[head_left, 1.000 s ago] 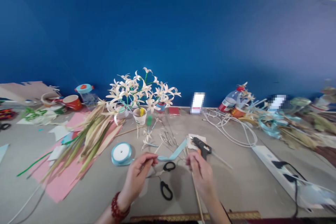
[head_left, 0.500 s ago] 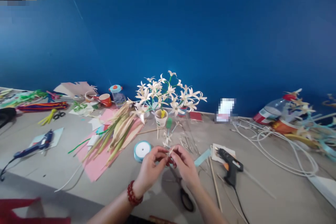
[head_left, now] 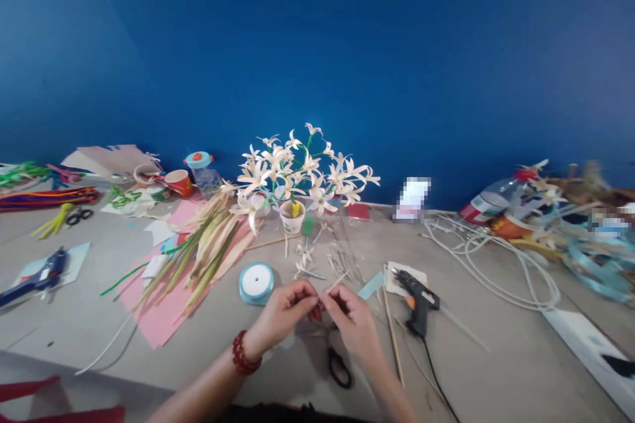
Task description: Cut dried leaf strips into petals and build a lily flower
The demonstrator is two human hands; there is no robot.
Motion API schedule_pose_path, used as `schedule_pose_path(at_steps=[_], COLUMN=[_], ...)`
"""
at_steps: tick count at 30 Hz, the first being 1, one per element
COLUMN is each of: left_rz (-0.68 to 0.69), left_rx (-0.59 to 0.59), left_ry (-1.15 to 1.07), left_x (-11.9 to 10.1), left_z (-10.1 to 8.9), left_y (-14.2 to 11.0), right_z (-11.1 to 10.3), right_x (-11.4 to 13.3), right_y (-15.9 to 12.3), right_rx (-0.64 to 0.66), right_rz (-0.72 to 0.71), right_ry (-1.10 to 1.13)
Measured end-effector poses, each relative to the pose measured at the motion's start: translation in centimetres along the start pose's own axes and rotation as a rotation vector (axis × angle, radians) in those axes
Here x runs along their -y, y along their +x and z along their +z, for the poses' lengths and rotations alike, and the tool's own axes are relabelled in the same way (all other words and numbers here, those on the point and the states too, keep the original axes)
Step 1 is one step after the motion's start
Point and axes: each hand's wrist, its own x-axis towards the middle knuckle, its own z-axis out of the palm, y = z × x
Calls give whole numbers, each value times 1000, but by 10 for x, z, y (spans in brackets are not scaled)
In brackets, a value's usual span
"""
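My left hand (head_left: 290,312) and my right hand (head_left: 350,317) meet fingertip to fingertip above the table, both pinched. From the right fingers a narrow pale strip (head_left: 339,281), like a piece of dried husk, sticks up to the right. What the left fingertips pinch is too small to make out. Just beyond the hands lie a loose pale flower (head_left: 304,255) and a blue-green stem piece (head_left: 312,274). A spool of light-blue ribbon (head_left: 256,282) is left of them. Scissors (head_left: 340,369) lie below, their blades mostly hidden by my hands.
White husk flowers (head_left: 310,165) stand in a paper cup (head_left: 292,217). Dried husks (head_left: 213,244) lie on pink paper (head_left: 159,324) at left. A black glue gun (head_left: 419,301) with its cord is at right, a blue one (head_left: 49,271) far left. White cable (head_left: 496,271) coils near a bottle (head_left: 489,201).
The view has tilted down and turned right. My hands stay together, and the pale strip now points up and right from my right fingers.
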Motion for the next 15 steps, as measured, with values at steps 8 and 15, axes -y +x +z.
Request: schedule_pose_path(at_steps=[8, 15], left_rz=[-64, -98], left_rx=[-8, -20], left_ry=[75, -78], left_x=[3, 2], left_z=[-4, 4], left_y=[-10, -16], right_z=[0, 1], right_x=[-5, -7], right_y=[-6, -5], right_rx=[-36, -49], right_rz=[60, 86], right_ry=[-48, 38])
